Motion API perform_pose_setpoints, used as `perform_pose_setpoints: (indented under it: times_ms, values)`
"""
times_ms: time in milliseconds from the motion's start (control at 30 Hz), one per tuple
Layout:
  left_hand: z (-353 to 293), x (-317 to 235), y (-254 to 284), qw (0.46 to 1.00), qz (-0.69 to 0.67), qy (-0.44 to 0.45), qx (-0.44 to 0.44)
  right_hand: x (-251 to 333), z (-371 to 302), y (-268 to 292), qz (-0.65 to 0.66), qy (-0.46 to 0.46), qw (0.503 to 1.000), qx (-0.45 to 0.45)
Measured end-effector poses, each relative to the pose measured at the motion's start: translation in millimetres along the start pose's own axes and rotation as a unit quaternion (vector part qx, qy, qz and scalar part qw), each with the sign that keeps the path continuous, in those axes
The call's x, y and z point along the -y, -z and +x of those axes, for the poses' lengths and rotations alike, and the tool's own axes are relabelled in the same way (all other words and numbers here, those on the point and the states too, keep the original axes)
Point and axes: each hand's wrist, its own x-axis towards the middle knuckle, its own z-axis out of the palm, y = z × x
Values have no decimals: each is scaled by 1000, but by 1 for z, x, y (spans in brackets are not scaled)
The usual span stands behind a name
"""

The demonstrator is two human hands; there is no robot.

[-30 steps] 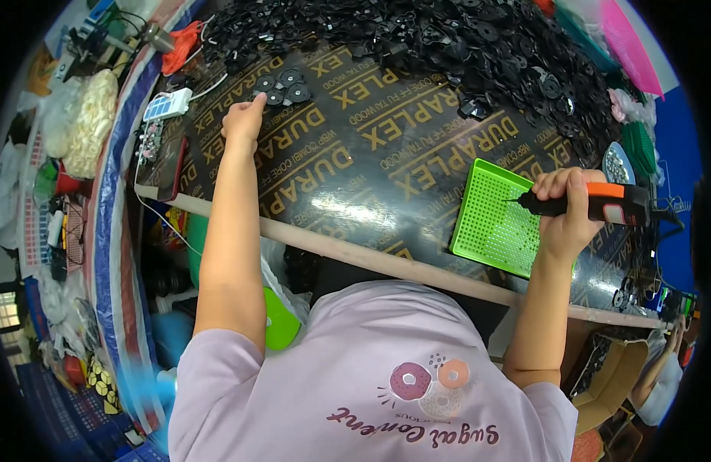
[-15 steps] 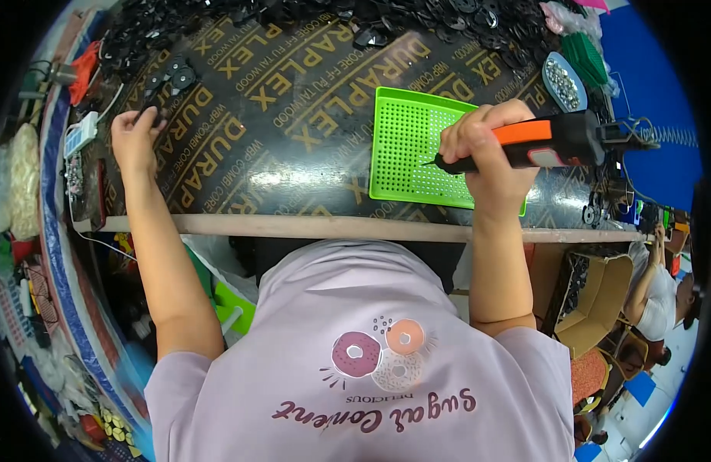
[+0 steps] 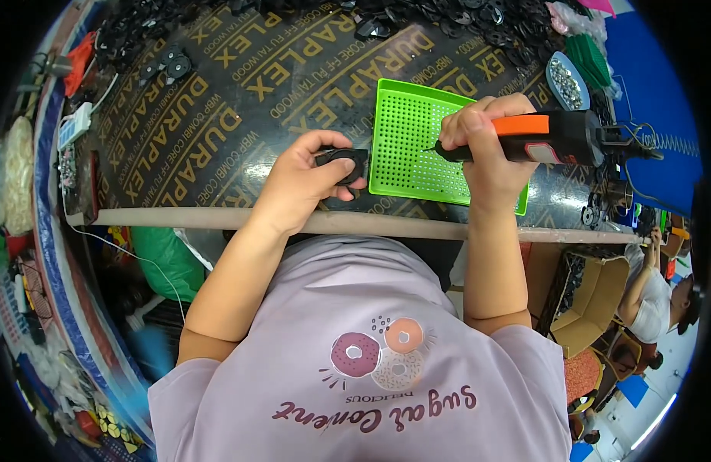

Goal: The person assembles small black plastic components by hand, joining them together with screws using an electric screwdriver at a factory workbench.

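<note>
Between the thumb and fingers of my left hand (image 3: 309,177) is a black round plastic part (image 3: 348,165), held just left of the green tray. My right hand (image 3: 490,150) is wrapped round a black and orange electric screwdriver (image 3: 559,138), lying level over the tray with its thin bit pointing left. The bright green perforated tray (image 3: 375,146) rests on the dark printed board in front of me. Whether any small pieces lie in the tray under my right hand is hidden.
Black plastic parts (image 3: 463,19) are heaped along the far edge, with a couple (image 3: 171,65) apart at the far left. A pale blue dish (image 3: 567,81) of small metal pieces stands far right beside green trays (image 3: 588,61). A coiled cord (image 3: 671,138) trails from the screwdriver. Another person (image 3: 652,308) sits at right.
My left hand has come from the far left of the board to beside the green tray, bringing the black plastic part. My right hand and the screwdriver have barely moved.
</note>
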Motion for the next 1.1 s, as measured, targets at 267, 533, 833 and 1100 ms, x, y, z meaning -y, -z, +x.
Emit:
perform_pose_setpoints:
  times_ms: [267,533,833,1100]
  values:
    - [7,3,-3,1000,4,3,-18,-5,-2,0,-19,-5,1000,0]
    - [5,2,-1,999,-20,15,-21,7,5,-6,19,-5,1000,-6]
    - [7,6,-2,1000,-6,4,-23,6,6,-45,195,39,975,101]
    - [8,10,2,1000,-1,-11,-18,-3,-3,-67,139,1,984,115]
